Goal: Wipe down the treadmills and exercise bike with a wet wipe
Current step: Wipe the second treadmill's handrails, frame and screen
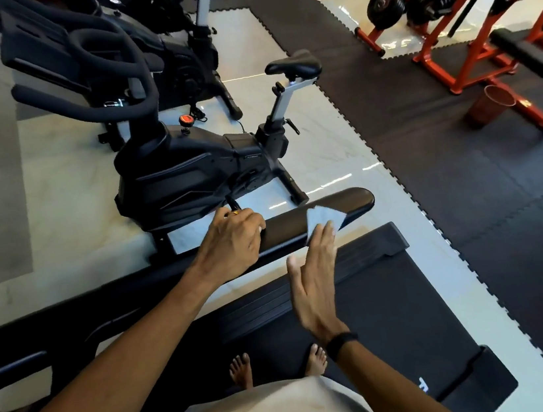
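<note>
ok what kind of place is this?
Most likely a gym. The person stands on a treadmill, wiping its handrail with a wet wipe under the right hand. Exercise bikes stand beside it, and an orange weight rack holds dumbbells on interlocking floor mats.

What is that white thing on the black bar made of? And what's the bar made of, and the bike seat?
The wipe looks like thin, soft cloth or paper: it drapes over the bar under the right hand. The bar, which the left hand grips, looks like smooth matte padding, maybe foam or vinyl. The bike seat seems to be padded black vinyl with a slight sheen.
</note>
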